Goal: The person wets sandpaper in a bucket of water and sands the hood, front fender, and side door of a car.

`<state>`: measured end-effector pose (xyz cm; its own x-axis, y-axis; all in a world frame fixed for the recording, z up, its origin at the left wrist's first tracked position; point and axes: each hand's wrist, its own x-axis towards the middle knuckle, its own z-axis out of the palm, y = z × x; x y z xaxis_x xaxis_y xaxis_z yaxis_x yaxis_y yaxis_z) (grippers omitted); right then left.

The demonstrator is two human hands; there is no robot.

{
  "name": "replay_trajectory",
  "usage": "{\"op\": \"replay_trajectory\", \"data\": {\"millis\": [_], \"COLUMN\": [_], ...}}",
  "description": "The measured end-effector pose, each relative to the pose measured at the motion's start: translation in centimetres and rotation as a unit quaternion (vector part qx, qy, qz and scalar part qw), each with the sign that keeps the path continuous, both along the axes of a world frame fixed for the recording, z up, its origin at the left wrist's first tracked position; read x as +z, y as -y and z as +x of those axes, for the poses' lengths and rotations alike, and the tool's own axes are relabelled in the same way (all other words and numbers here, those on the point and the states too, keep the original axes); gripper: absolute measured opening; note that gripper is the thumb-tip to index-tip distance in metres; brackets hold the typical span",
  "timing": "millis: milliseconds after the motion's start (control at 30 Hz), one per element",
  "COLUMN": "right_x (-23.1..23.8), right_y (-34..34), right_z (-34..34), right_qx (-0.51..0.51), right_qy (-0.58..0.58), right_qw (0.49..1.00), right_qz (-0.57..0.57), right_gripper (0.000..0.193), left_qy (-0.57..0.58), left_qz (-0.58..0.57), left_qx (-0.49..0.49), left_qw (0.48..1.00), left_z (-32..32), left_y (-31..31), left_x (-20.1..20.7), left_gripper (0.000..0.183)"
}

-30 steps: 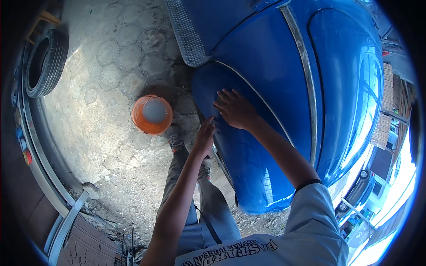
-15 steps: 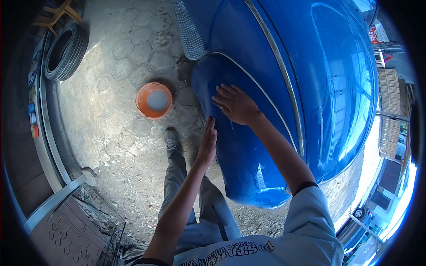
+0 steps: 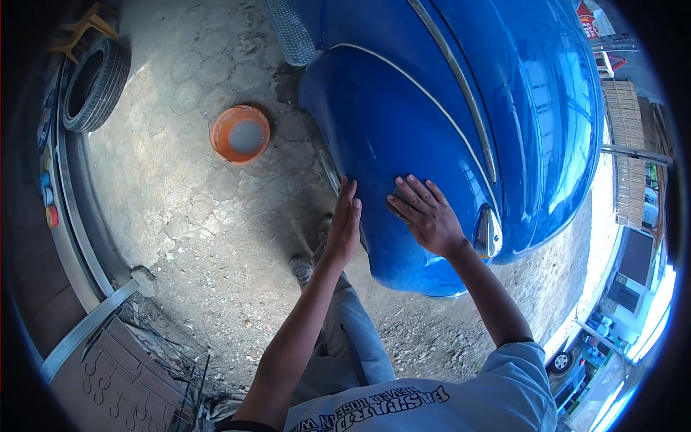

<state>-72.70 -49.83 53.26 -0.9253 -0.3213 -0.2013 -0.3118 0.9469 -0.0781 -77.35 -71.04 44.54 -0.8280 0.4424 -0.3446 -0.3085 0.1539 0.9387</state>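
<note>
The blue curved fender [image 3: 381, 129] sits just toward one o'clock from the middle of the view, joined to the car's blue body, and it is the surface being handled. At its five o'clock, the right hand [image 3: 430, 219] is laid palm down on the paint, fingers fanned and unclenched; a dark patch shows beneath them, and whether that is a thin pad or shadow I cannot tell. At seven o'clock, the left hand [image 3: 346, 229] is released, fingers straight and together beside the outer edge; contact there is unclear. As for progress, the work seems under way rather than finished, since the right palm is on the panel; the paint looks evenly blue and glossy, with no visible border between treated and untreated parts, so the share done or left cannot be judged. A metal-rimmed lamp [image 3: 491, 234] lies between three and four o'clock from the right hand. At the fender's nine o'clock, well apart, an orange bucket [image 3: 222, 140] holds cloudy liquid [image 3: 246, 136]. Farther out, toward ten, are a loose tyre [image 3: 108, 86] and a wooden-coloured chair [image 3: 86, 32].
</note>
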Motion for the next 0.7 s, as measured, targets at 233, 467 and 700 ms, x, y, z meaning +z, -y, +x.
{"op": "replay_trajectory", "data": {"millis": [233,467,700], "right_x": [-5.1,-3.6,-3.4], "right_y": [1.2,4.4,-0.4], "right_z": [-13.2,1.5,12.6], "right_qx": [-0.068,-0.057,-0.048], "right_qy": [-0.157,-0.124,-0.082], "right_qw": [0.984,0.991,0.995], "right_qz": [0.046,-0.009,-0.018], "right_gripper": [0.044,0.052,0.052], "left_qy": [-0.076,-0.082,-0.1], "left_qz": [-0.03,-0.023,-0.097], "left_qx": [-0.035,0.015,0.0], "left_qw": [0.996,0.996,0.99], "left_z": [7.3,10.9,12.8], "left_y": [-1.6,1.1,-3.6], "left_x": [0.3,-2.2,-1.1], "left_gripper": [0.066,0.076,0.08]}}
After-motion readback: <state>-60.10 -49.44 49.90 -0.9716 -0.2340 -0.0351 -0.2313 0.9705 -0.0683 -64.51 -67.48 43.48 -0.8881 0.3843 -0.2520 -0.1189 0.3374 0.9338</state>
